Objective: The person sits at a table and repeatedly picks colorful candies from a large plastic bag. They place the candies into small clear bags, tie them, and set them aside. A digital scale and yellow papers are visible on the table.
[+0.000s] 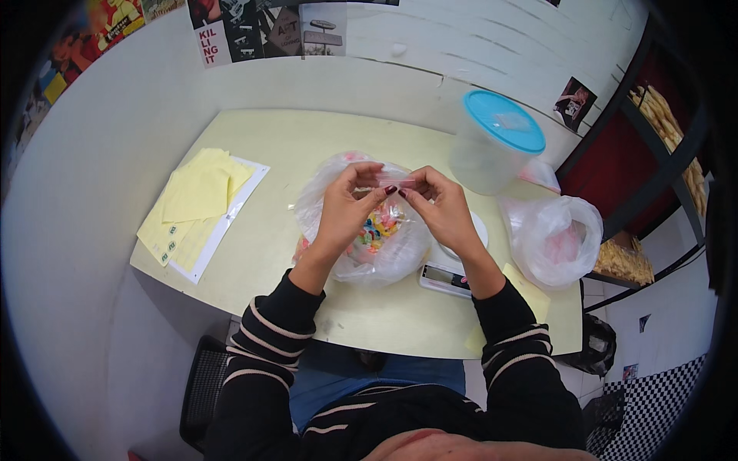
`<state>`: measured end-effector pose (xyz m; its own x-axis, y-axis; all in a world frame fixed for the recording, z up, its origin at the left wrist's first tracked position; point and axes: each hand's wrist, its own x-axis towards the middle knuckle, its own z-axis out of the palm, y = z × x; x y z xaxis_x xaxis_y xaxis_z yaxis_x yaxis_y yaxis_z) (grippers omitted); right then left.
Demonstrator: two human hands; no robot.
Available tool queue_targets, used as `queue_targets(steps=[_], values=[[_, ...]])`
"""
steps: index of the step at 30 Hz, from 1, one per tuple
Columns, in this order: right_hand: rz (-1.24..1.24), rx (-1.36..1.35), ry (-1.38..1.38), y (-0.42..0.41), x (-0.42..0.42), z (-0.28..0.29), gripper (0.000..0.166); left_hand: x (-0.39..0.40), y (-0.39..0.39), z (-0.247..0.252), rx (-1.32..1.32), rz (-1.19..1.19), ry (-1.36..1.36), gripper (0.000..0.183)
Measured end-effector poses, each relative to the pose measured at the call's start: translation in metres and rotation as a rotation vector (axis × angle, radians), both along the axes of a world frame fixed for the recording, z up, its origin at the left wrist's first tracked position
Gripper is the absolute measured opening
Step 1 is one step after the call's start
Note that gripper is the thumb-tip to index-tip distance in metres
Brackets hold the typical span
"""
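Note:
Both hands are raised over a large translucent plastic bag [403, 256] that stands open on the table and holds colourful candies [377, 227]. My left hand [351, 201] pinches the left part of a small clear plastic bag [393, 181] between thumb and fingers. On its other side, my right hand [435, 199] pinches the same small bag, thumbs close together. Whether anything lies inside the small bag cannot be told. Partly behind my right wrist is a white digital scale [429, 278] with a round plate.
Yellow papers [199, 190] lie on a white sheet at the table's left. A clear bucket with a blue lid [504, 121] stands at the back right, near another plastic bag [553, 242]. Yellow paper [527, 291] lies by my right forearm. A shelf with snack packs [625, 262] is at the right.

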<state>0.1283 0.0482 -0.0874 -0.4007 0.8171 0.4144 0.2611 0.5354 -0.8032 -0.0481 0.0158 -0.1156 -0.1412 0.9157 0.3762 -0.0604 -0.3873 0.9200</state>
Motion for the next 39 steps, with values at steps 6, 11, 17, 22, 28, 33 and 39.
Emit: queue_targets(steps=[6, 11, 17, 22, 28, 33, 39], values=[[-0.104, 0.377, -0.014, -0.005, -0.011, -0.004, 0.016, 0.001, 0.000, -0.006, 0.005, -0.100, -0.023, 0.035], [-0.015, 0.463, -0.109, -0.006, -0.016, -0.010, 0.018, 0.004, -0.006, -0.002, -0.105, -0.114, -0.061, 0.032], [-0.037, 0.337, -0.022, -0.009, -0.014, 0.001, 0.016, -0.001, -0.003, -0.004, -0.126, -0.071, -0.056, 0.021], [-0.107, 0.505, -0.016, -0.005, -0.013, -0.006, 0.017, 0.002, -0.004, -0.005, -0.075, -0.148, -0.090, 0.021], [-0.139, 0.699, -0.045, -0.007, -0.016, -0.011, 0.018, -0.002, -0.007, 0.001, -0.180, -0.166, -0.123, 0.026], [-0.122, 0.786, -0.081, -0.010, -0.020, -0.012, 0.021, -0.004, -0.002, -0.010, -0.180, -0.190, -0.263, 0.025], [-0.115, 0.943, -0.296, -0.010, -0.016, -0.007, 0.021, -0.002, 0.001, -0.014, -0.144, -0.084, -0.141, 0.020]])
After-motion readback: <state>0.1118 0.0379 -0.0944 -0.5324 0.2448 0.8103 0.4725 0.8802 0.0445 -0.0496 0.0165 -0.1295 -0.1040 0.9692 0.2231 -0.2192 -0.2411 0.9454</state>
